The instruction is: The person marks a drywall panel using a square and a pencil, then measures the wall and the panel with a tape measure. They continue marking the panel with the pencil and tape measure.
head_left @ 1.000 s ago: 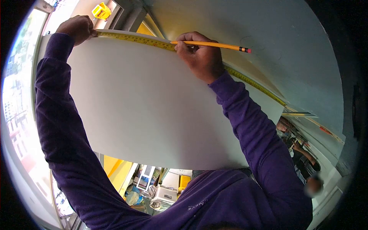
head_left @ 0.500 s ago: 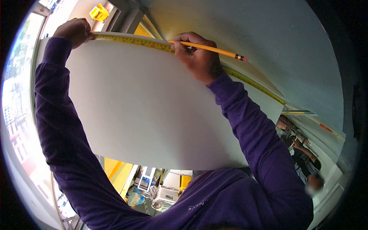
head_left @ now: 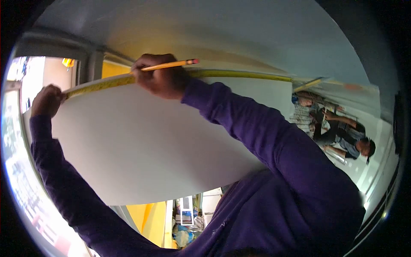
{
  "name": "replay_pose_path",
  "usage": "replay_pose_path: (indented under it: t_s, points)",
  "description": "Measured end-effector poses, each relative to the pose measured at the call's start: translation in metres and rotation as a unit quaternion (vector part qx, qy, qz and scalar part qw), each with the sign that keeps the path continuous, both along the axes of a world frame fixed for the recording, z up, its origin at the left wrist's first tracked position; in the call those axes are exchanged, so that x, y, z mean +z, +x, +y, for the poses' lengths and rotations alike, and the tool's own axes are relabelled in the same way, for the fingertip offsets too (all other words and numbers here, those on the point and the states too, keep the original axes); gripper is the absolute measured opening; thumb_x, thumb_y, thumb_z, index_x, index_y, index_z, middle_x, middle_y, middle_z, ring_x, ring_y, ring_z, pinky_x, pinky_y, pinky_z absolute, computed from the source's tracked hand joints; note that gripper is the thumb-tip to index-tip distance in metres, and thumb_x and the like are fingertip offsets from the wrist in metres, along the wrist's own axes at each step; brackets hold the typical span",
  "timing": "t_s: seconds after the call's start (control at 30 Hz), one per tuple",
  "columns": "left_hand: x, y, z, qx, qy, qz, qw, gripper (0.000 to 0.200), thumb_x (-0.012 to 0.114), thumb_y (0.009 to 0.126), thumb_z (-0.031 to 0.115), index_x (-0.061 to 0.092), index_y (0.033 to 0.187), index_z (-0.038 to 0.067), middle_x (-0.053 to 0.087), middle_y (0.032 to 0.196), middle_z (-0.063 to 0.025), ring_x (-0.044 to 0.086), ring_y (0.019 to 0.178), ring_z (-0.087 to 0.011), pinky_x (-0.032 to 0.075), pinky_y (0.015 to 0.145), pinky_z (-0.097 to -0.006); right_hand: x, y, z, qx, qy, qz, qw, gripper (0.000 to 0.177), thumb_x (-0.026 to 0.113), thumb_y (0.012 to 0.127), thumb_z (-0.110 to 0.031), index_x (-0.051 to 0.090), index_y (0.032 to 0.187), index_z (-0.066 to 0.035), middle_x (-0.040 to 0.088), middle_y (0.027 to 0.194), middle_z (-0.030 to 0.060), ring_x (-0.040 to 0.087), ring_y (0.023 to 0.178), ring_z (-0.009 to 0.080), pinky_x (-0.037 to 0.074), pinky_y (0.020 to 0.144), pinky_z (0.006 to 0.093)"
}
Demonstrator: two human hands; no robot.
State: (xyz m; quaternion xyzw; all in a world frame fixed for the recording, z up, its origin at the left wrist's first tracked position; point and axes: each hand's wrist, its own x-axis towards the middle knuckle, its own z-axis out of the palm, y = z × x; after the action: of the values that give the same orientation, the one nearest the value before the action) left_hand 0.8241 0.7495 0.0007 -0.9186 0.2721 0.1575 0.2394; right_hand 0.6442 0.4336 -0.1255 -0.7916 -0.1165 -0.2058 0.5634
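Yellow pencil [head_left: 169, 65] is lying nearly level, eraser pointing right, gripped by the right hand [head_left: 158, 80]; left hand [head_left: 47, 100] is pinching the tape [head_left: 239, 73] at upper left of the board [head_left: 141, 141].

One head-worn fisheye view, dark round rim at the frame edges, tilted upward, very close to a white board [head_left: 141, 145] filling the centre, wearer's purple sleeve [head_left: 265, 141] in the foreground, ceiling [head_left: 239, 30] across the top, window [head_left: 15, 150] at far left.
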Motion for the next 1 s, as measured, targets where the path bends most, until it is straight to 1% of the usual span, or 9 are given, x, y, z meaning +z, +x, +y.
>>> replay_pose_path:
  t_s: [0.13, 0.2, 0.3, 0.37, 0.53, 0.6, 0.8, 0.93, 1.0]
  points:
    - [-0.013, 0.016, 0.034, -0.059, -0.006, -0.034, 0.998, 0.027, 0.065, 0.086, 0.029, 0.065, 0.076, 0.004, 0.063, 0.084, -0.0173, 0.062, 0.081, -0.0344, 0.05, 0.074, -0.0454, 0.004, 0.0, 0.003, -0.009, -0.027, 0.008, 1.0, 0.013, 0.063, 0.084, -0.017, 0.063, 0.085, -0.003, 0.065, 0.075, 0.0112, 0.064, 0.062, 0.0256, 0.053, 0.06, 0.0358]
    - [-0.036, 0.044, 0.067, -0.096, 0.072, -0.045, 0.992, 0.027, 0.065, 0.086, 0.028, 0.064, 0.075, 0.003, 0.063, 0.084, -0.0177, 0.062, 0.082, -0.0353, 0.05, 0.074, -0.0454, 0.001, 0.0, 0.005, -0.025, -0.028, -0.018, 0.999, 0.012, 0.063, 0.081, -0.017, 0.062, 0.083, -0.005, 0.065, 0.074, 0.0109, 0.065, 0.063, 0.0269, 0.052, 0.06, 0.037]
    - [-0.031, 0.047, 0.078, -0.032, -0.08, -0.024, 0.996, 0.026, 0.066, 0.086, 0.024, 0.062, 0.076, 0.001, 0.063, 0.082, -0.0188, 0.062, 0.077, -0.0353, 0.049, 0.069, -0.0436, 0.008, -0.003, 0.005, -0.046, -0.041, -0.007, 0.998, 0.01, 0.064, 0.08, -0.016, 0.061, 0.081, -0.006, 0.065, 0.073, 0.0105, 0.066, 0.065, 0.0281, 0.053, 0.061, 0.038]
    - [-0.021, 0.043, 0.073, -0.004, -0.113, -0.007, 0.994, 0.026, 0.067, 0.086, 0.024, 0.062, 0.077, 0.0, 0.063, 0.079, -0.0192, 0.061, 0.074, -0.035, 0.048, 0.067, -0.0426, 0.018, -0.008, 0.008, -0.053, -0.035, 0.008, 0.998, 0.008, 0.065, 0.078, -0.014, 0.061, 0.081, -0.007, 0.066, 0.074, 0.0107, 0.066, 0.066, 0.0279, 0.053, 0.062, 0.038]
    - [-0.003, 0.021, 0.035, 0.043, -0.081, 0.01, 0.996, 0.027, 0.065, 0.087, 0.025, 0.062, 0.078, 0.0, 0.064, 0.076, -0.0193, 0.061, 0.071, -0.0355, 0.047, 0.067, -0.042, 0.019, -0.011, 0.007, -0.058, -0.019, 0.036, 0.997, 0.01, 0.063, 0.079, -0.016, 0.061, 0.081, -0.007, 0.066, 0.074, 0.0108, 0.067, 0.068, 0.0287, 0.053, 0.065, 0.0397]
    - [-0.005, 0.023, 0.041, -0.008, -0.064, 0.004, 0.998, 0.026, 0.063, 0.088, 0.025, 0.063, 0.079, 0.001, 0.064, 0.08, -0.0195, 0.061, 0.075, -0.0358, 0.047, 0.069, -0.0434, 0.014, -0.008, 0.009, -0.051, -0.027, 0.048, 0.997, 0.01, 0.062, 0.078, -0.019, 0.061, 0.083, -0.01, 0.066, 0.073, 0.0106, 0.067, 0.071, 0.0301, 0.054, 0.068, 0.0424]
    - [-0.013, 0.035, 0.053, -0.032, -0.065, 0.009, 0.997, 0.025, 0.063, 0.088, 0.024, 0.063, 0.076, 0.002, 0.063, 0.086, -0.0193, 0.061, 0.083, -0.0371, 0.047, 0.073, -0.0455, 0.019, -0.008, -0.005, 0.024, 0.021, 0.064, 0.997, 0.016, 0.063, 0.081, -0.023, 0.061, 0.083, -0.007, 0.067, 0.082, 0.0111, 0.067, 0.077, 0.0256, 0.053, 0.07, 0.0375]
    - [-0.001, 0.019, 0.031, 0.022, -0.041, 0.002, 0.999, 0.023, 0.064, 0.087, 0.024, 0.065, 0.079, 0.002, 0.064, 0.088, -0.0202, 0.062, 0.087, -0.0369, 0.048, 0.077, -0.0444, 0.025, -0.013, -0.017, 0.04, 0.023, 0.047, 0.998, 0.02, 0.061, 0.087, -0.022, 0.067, 0.094, -0.003, 0.069, 0.084, 0.0108, 0.068, 0.078, 0.0224, 0.054, 0.072, 0.0343]
    - [-0.004, 0.016, 0.033, -0.022, -0.055, -0.031, 0.998, 0.024, 0.066, 0.086, 0.025, 0.066, 0.079, 0.002, 0.064, 0.088, -0.0205, 0.062, 0.085, -0.0373, 0.049, 0.076, -0.0446, 0.027, -0.016, -0.023, 0.048, 0.012, 0.049, 0.998, 0.019, 0.061, 0.088, -0.019, 0.068, 0.096, -0.003, 0.07, 0.087, 0.0107, 0.068, 0.081, 0.0222, 0.054, 0.074, 0.0333]
